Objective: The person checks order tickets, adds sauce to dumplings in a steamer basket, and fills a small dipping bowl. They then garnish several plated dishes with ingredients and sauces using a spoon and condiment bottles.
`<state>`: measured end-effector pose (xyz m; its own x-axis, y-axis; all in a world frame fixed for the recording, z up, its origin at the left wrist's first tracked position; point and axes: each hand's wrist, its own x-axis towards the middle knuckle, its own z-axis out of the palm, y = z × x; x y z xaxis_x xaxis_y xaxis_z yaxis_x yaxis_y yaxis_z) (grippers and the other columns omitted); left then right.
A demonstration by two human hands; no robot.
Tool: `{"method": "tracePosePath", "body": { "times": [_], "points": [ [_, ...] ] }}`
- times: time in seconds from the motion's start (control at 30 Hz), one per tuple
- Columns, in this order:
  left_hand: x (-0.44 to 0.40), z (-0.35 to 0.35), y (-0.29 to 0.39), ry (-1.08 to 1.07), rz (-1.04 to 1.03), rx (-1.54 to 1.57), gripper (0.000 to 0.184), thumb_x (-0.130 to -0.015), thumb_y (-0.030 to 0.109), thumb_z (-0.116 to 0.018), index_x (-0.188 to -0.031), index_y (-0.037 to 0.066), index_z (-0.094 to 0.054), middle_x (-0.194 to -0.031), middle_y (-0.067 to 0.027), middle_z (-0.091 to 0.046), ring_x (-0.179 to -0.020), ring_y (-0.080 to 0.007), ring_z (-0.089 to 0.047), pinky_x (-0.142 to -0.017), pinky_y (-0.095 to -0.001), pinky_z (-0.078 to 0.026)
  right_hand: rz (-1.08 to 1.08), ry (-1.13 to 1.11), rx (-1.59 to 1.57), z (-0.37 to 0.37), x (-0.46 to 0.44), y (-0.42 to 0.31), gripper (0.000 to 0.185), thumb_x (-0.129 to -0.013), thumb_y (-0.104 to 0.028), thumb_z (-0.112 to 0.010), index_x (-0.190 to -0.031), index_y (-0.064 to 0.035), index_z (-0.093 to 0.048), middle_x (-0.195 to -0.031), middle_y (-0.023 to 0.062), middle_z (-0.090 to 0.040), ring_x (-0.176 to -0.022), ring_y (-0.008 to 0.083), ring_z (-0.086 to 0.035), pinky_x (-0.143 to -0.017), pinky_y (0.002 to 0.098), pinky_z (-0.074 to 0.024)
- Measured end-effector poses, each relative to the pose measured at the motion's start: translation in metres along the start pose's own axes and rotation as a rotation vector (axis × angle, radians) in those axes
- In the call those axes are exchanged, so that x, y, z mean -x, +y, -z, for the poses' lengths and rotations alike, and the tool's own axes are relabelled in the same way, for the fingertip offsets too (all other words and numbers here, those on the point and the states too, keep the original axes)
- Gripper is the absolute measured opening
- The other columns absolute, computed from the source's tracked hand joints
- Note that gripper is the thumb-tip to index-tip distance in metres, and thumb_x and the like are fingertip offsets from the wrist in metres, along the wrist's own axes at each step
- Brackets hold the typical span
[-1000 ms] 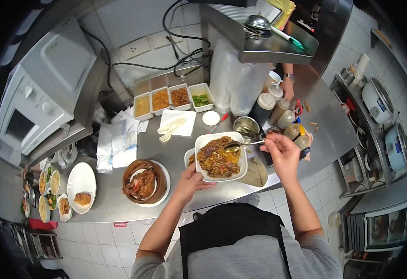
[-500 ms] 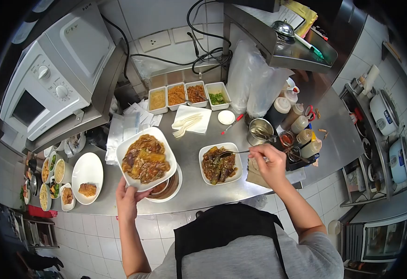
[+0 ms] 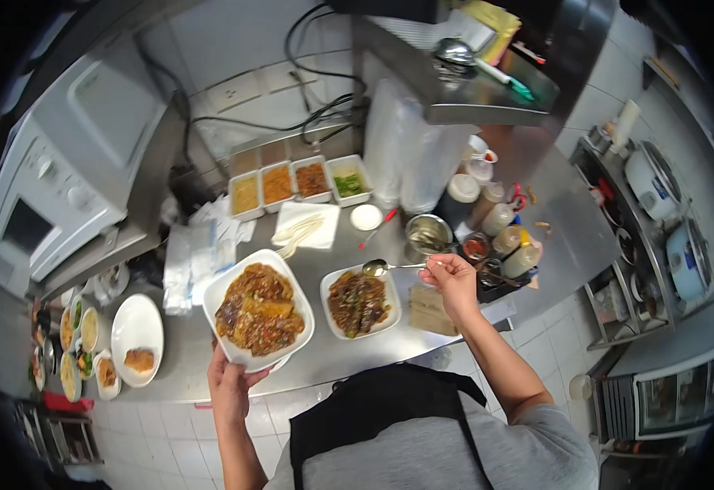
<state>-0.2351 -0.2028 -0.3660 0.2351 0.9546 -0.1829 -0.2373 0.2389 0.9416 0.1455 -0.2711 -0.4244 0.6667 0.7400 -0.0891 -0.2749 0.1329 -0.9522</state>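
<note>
My left hand [image 3: 233, 385] grips the lower edge of a white square bowl [image 3: 306, 325], raised over the counter's front edge and tilted slightly. Saucy cooked eggplant [image 3: 260, 310] fills it. In my right hand [image 3: 452, 282] is the handle of a metal spoon [image 3: 375, 267], its head over the far rim of a second white bowl [image 3: 389, 287]. That bowl rests on the steel counter and holds darker, sauced eggplant [image 3: 358, 304]. Beneath the raised bowl, something white and round is mostly hidden.
Four-sided tubs of toppings [image 3: 312, 180] line the back. Wooden forks [image 3: 300, 235] lie on a napkin. Sauce bottles [image 3: 500, 220] and a metal pot [image 3: 428, 235] stand right. An oval plate [image 3: 138, 343] and small filled bowls [image 3: 87, 331] sit left, below a microwave [image 3: 63, 188].
The spoon has come up out of the eggplant in the resting bowl to its far rim. The raised bowl sits nearer that bowl. The whole view has shifted.
</note>
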Motion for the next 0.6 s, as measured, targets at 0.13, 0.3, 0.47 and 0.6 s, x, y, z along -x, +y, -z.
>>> {"method": "tracePosePath", "body": {
  "times": [0.13,0.3,0.47,0.6],
  "points": [
    [0.0,-0.021,-0.002,-0.068,0.007,-0.041,0.044,-0.08,0.002,-0.04,-0.123,-0.004,-0.043,-0.11,-0.0179,-0.058,-0.087,-0.0279,-0.066,-0.066,-0.0343,-0.061,0.131,0.145,-0.121,0.061,-0.018,-0.038,0.009,-0.085,-0.002,-0.061,-0.092,0.0005,-0.059,-0.078,0.0071,-0.064,-0.069,0.0157,-0.065,-0.062,0.0247,-0.0546],
    [0.0,-0.023,-0.013,-0.078,0.028,-0.012,0.047,-0.08,0.001,-0.041,-0.127,-0.003,-0.041,-0.112,-0.017,-0.058,-0.087,-0.0276,-0.066,-0.067,-0.034,-0.061,0.742,0.376,0.805,0.092,-0.026,-0.071,0.004,-0.082,0.003,-0.059,-0.085,0.0022,-0.06,-0.073,0.0086,-0.062,-0.063,0.0165,-0.063,-0.057,0.0254,-0.0483],
    [0.005,-0.025,-0.014,-0.052,-0.005,-0.034,0.048,-0.081,0.0,-0.039,-0.129,-0.003,-0.039,-0.113,-0.0175,-0.058,-0.086,-0.0276,-0.066,-0.068,-0.0339,-0.06,0.895,0.268,1.245,0.102,-0.024,-0.064,0.007,-0.076,0.002,-0.061,-0.083,0.0007,-0.062,-0.079,0.0142,-0.061,-0.072,0.0297,-0.061,-0.064,0.0327,-0.0495],
    [0.009,-0.025,-0.016,-0.029,-0.006,-0.041,0.049,-0.081,0.0,-0.039,-0.13,-0.003,-0.039,-0.113,-0.0178,-0.057,-0.086,-0.0278,-0.066,-0.068,-0.0341,-0.06,0.856,0.108,1.309,0.103,-0.04,-0.041,0.004,-0.078,-0.003,-0.061,-0.08,0.001,-0.062,-0.081,0.0143,-0.062,-0.079,0.0321,-0.06,-0.069,0.0389,-0.0485]
  ]
}}
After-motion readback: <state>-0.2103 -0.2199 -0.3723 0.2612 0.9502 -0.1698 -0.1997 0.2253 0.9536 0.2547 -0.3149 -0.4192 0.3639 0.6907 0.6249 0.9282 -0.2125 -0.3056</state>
